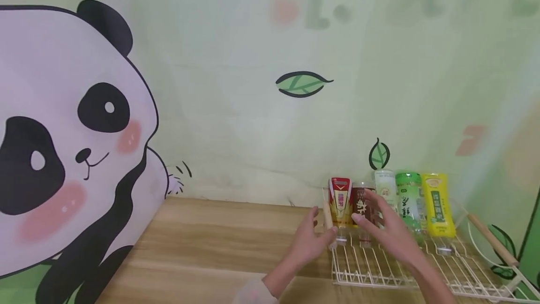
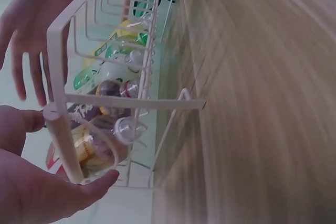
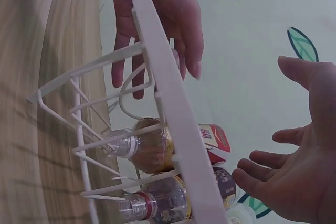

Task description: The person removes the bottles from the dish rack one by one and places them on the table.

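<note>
A row of upside-down bottles stands in a white wire rack [image 1: 371,279]. At the rack's left end, my left hand [image 1: 310,244] is beside the wooden handle [image 2: 65,145], thumb and fingers spread to either side of it. My right hand [image 1: 394,233] reaches over the front of the row, its fingers parted. It is nearest the dark brown bottle [image 3: 168,198] and grips nothing. Left of that bottle is a red and gold one [image 1: 341,201]. To its right stand a pale bottle [image 1: 385,184], a green-capped bottle [image 1: 408,196] and a yellow one [image 1: 438,203].
The rack sits on a wood-grain table [image 1: 202,247], against a pale green wall cloth [image 1: 219,107] with a large panda [image 1: 63,107] printed at left. Another wooden handle [image 1: 491,240] marks the rack's right end.
</note>
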Available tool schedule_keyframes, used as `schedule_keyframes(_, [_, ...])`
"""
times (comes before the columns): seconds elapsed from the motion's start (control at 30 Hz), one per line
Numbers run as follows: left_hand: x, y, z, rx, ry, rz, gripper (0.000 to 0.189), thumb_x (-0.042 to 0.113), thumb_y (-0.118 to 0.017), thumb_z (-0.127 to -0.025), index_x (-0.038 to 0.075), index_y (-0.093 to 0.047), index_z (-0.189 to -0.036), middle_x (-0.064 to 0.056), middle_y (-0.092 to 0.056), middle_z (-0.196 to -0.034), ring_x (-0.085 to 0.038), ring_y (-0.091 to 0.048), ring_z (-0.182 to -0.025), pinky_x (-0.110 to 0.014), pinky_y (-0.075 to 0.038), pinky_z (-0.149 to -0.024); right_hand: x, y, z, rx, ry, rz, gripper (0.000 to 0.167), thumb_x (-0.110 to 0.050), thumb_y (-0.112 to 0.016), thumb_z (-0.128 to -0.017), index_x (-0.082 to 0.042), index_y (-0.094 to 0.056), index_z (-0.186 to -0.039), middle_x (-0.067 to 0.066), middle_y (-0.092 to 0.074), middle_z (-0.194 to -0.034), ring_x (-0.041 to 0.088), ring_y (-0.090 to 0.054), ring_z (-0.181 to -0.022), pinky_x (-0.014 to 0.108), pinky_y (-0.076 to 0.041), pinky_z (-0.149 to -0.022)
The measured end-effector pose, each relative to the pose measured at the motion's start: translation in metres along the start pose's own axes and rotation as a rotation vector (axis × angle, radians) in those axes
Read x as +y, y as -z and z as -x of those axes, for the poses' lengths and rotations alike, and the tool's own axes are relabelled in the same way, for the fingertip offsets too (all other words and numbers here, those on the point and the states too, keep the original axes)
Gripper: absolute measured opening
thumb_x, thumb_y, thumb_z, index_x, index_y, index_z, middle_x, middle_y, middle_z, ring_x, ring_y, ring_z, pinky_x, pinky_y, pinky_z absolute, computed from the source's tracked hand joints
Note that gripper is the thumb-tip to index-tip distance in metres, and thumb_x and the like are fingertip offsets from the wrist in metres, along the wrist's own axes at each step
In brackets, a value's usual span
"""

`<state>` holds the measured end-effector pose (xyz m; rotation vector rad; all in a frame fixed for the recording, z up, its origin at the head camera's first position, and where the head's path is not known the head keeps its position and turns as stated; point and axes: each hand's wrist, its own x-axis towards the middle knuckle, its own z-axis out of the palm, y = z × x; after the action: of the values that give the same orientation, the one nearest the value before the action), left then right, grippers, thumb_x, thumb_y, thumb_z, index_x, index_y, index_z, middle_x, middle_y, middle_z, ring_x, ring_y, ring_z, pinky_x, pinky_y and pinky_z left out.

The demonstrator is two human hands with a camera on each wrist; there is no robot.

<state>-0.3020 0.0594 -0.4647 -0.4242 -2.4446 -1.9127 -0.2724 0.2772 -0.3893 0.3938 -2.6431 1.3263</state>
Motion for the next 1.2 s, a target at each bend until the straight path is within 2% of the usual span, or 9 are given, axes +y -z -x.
schedule_keyframes(0.1, [-0.002, -0.004, 0.004, -0.020, -0.011, 0.056, 0.076, 0.031, -0.074, -0.099, 0.007, -0.038, -0.162, -0.018, -0.040, -0.165, -0.048, -0.046, -0.143, -0.064, -0.048, -0.109, -0.001, -0.002, -0.011, -0.045, -0.026, 0.017, 0.092, -0.051, -0.066, -0.103, -0.008, -0.018, -0.169, 0.032, -0.029, -0.167, 0.056, -0.034, -0.149, 0.071, -0.036, -0.115])
schedule_keyframes(0.27, [-0.004, -0.007, 0.006, -0.064, -0.046, 0.150, 0.068, 0.025, -0.070, -0.103, 0.010, -0.038, -0.162, -0.012, -0.039, -0.166, -0.046, -0.044, -0.146, -0.064, -0.045, -0.111, -0.001, -0.009, -0.026, -0.082, -0.030, 0.066, 0.091, -0.050, -0.067, -0.103, -0.003, -0.022, -0.167, 0.034, -0.035, -0.162, 0.055, -0.037, -0.147, 0.069, -0.039, -0.115])
schedule_keyframes(0.37, [-0.005, -0.009, 0.006, -0.081, -0.027, 0.215, 0.068, 0.022, -0.069, -0.104, 0.009, -0.037, -0.162, -0.013, -0.037, -0.168, -0.045, -0.043, -0.147, -0.061, -0.047, -0.111, -0.001, -0.013, -0.031, -0.099, -0.064, 0.106, 0.094, -0.052, -0.067, -0.102, -0.002, -0.022, -0.167, 0.034, -0.037, -0.161, 0.053, -0.039, -0.147, 0.068, -0.041, -0.113])
schedule_keyframes(0.47, [-0.007, -0.010, 0.007, -0.076, -0.017, 0.262, 0.067, 0.017, -0.068, -0.104, 0.007, -0.037, -0.162, -0.015, -0.037, -0.167, -0.044, -0.044, -0.147, -0.056, -0.051, -0.108, 0.000, -0.018, -0.034, -0.103, -0.092, 0.142, 0.096, -0.056, -0.067, -0.100, -0.003, -0.022, -0.167, 0.033, -0.040, -0.160, 0.052, -0.041, -0.146, 0.068, -0.043, -0.112])
schedule_keyframes(0.57, [-0.008, -0.012, 0.008, -0.061, -0.018, 0.292, 0.066, 0.014, -0.069, -0.103, 0.006, -0.038, -0.161, -0.016, -0.038, -0.166, -0.043, -0.044, -0.147, -0.053, -0.053, -0.107, 0.002, -0.021, -0.037, -0.098, -0.087, 0.175, 0.096, -0.057, -0.066, -0.101, -0.001, -0.024, -0.166, 0.034, -0.041, -0.159, 0.052, -0.043, -0.144, 0.067, -0.045, -0.110])
schedule_keyframes(0.77, [-0.006, -0.017, 0.002, -0.032, 0.002, 0.260, 0.066, 0.020, -0.071, -0.102, 0.010, -0.041, -0.160, -0.013, -0.042, -0.164, -0.043, -0.041, -0.148, -0.054, -0.052, -0.109, 0.006, -0.016, -0.048, -0.077, -0.044, 0.194, 0.094, -0.056, -0.065, -0.102, 0.003, -0.026, -0.164, 0.036, -0.043, -0.157, 0.054, -0.046, -0.142, 0.067, -0.046, -0.109])
schedule_keyframes(0.9, [-0.005, -0.021, -0.002, -0.013, 0.008, 0.234, 0.066, 0.020, -0.071, -0.102, 0.010, -0.043, -0.160, -0.015, -0.044, -0.162, -0.043, -0.042, -0.147, -0.055, -0.051, -0.110, 0.007, -0.015, -0.050, -0.076, -0.045, 0.213, 0.093, -0.054, -0.065, -0.103, 0.004, -0.025, -0.164, 0.037, -0.043, -0.156, 0.055, -0.046, -0.141, 0.068, -0.046, -0.109])
schedule_keyframes(1.03, [-0.006, -0.021, 0.000, -0.010, 0.013, 0.219, 0.066, 0.020, -0.073, -0.100, 0.011, -0.045, -0.158, -0.019, -0.046, -0.159, -0.043, -0.050, -0.140, -0.054, -0.054, -0.105, 0.008, -0.017, -0.048, -0.071, -0.043, 0.241, 0.092, -0.051, -0.067, -0.103, 0.005, -0.025, -0.164, 0.038, -0.043, -0.155, 0.056, -0.046, -0.140, 0.070, -0.045, -0.108])
schedule_keyframes(1.2, [-0.008, -0.015, 0.007, -0.014, 0.019, 0.200, 0.067, 0.023, -0.073, -0.100, 0.010, -0.044, -0.159, -0.025, -0.042, -0.161, -0.046, -0.053, -0.136, -0.056, -0.055, -0.104, 0.007, -0.023, -0.045, -0.063, -0.031, 0.205, 0.090, -0.046, -0.072, -0.101, 0.002, -0.028, -0.163, 0.036, -0.043, -0.157, 0.055, -0.045, -0.142, 0.070, -0.043, -0.110])
